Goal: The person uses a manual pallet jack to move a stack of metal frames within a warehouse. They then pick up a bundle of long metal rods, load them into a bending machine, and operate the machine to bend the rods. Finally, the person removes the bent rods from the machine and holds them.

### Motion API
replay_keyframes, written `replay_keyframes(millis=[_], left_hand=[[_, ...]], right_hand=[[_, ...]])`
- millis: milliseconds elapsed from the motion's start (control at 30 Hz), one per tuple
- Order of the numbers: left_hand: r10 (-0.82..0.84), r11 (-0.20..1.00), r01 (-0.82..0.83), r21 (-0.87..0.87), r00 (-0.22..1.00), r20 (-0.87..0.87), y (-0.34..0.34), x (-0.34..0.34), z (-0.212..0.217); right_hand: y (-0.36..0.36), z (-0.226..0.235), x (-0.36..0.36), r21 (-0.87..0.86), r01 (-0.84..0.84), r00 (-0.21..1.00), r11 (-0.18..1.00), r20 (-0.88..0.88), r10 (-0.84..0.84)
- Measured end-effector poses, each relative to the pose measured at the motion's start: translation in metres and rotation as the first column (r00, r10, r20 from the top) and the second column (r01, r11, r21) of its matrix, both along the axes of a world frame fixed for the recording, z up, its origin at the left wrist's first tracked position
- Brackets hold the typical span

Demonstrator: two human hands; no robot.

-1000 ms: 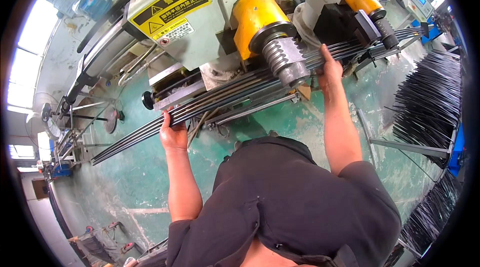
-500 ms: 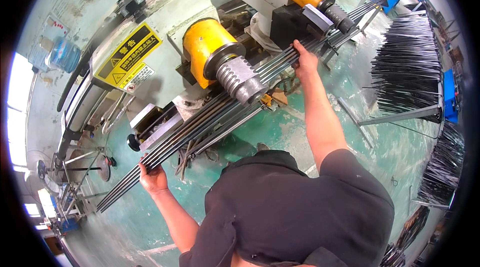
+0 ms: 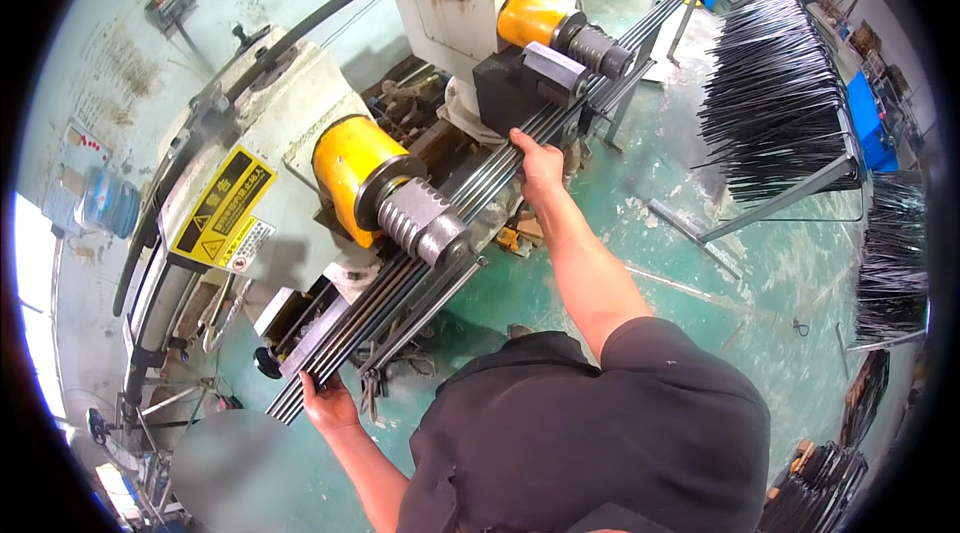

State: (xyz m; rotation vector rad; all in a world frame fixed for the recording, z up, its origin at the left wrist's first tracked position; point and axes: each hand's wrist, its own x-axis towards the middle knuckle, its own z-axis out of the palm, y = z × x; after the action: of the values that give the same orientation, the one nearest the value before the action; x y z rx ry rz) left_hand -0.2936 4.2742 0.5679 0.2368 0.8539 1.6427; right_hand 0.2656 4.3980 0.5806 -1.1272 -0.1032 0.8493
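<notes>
Here, head view: both hands hold a bundle of long dark metal rods [image 3: 450, 223] that lies slantwise along the machine bed. Left hand [image 3: 328, 403] cups the near, lower end of the bundle from below, fingers curled under. Right hand [image 3: 540, 161] grips the rods further up, just beside the dark block [image 3: 525, 83]. The rods run under two ribbed rollers [image 3: 420, 218] with yellow housings [image 3: 350, 168]. Racks of dark rods [image 3: 780, 98] stand well apart at right on the green floor [image 3: 700, 263].
</notes>
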Motion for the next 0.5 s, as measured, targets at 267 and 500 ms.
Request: replay_keyframes(millis=[267,500], left_hand=[[-0.019,0.994,0.011,0.111,0.997,0.074,-0.053,-0.006,0.010],[0.283,0.958,-0.285,0.027,0.957,0.067,-0.170,-0.017,0.010]], right_hand=[[0.026,-0.011,0.037,0.070,0.102,0.988,0.992,-0.121,-0.093],[-0.011,0.009,-0.026,-0.132,-0.033,0.990,0.991,0.129,0.050]])
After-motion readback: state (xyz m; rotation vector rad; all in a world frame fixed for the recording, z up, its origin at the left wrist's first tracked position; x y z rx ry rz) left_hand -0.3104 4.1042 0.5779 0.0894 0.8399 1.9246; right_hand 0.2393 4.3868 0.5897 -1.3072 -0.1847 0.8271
